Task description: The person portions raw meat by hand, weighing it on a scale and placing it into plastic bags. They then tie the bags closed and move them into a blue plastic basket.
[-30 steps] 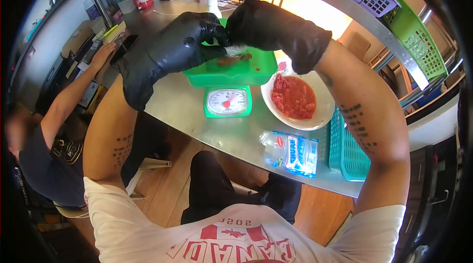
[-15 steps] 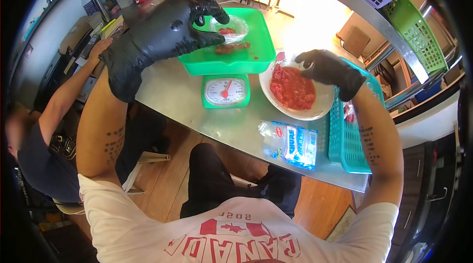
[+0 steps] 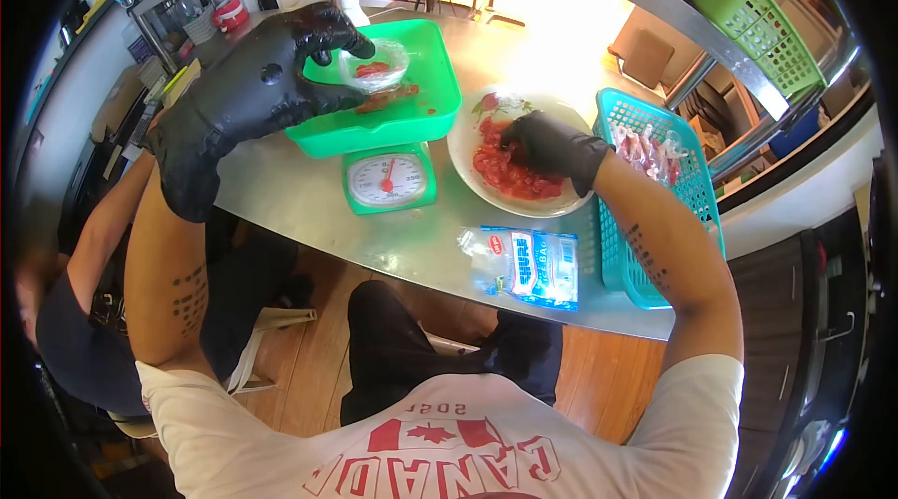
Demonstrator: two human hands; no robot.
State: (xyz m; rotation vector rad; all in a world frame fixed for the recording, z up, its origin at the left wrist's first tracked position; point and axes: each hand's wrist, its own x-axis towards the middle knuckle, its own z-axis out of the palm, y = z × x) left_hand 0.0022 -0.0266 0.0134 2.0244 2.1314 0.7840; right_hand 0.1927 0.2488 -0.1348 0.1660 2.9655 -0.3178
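My left hand (image 3: 281,69), in a black glove, hovers at the near left side of a green tray (image 3: 432,115). Its thumb and fingers are spread apart beside a clear plastic bag (image 3: 391,57) with a little red meat in it. Other meat bits (image 3: 385,99) lie on the tray floor. The tray rests on a green dial scale (image 3: 389,179). Also black-gloved, my right hand (image 3: 552,145) reaches into a white bowl (image 3: 468,183), its fingers bent down into chopped red meat (image 3: 524,177), with the fingertips hidden.
A printed ice bag pack (image 3: 531,265) lies on the metal table (image 3: 309,204) near its front edge. Filled bags (image 3: 645,151) sit in a teal basket (image 3: 613,246) at right. Overhead runs a shelf with a green basket (image 3: 753,13). Another person's arm (image 3: 108,218) is at left.
My right hand has gone from above the bowl's far rim down into the meat. My left hand keeps its spread pose by the bag. The whole view has shifted slightly.
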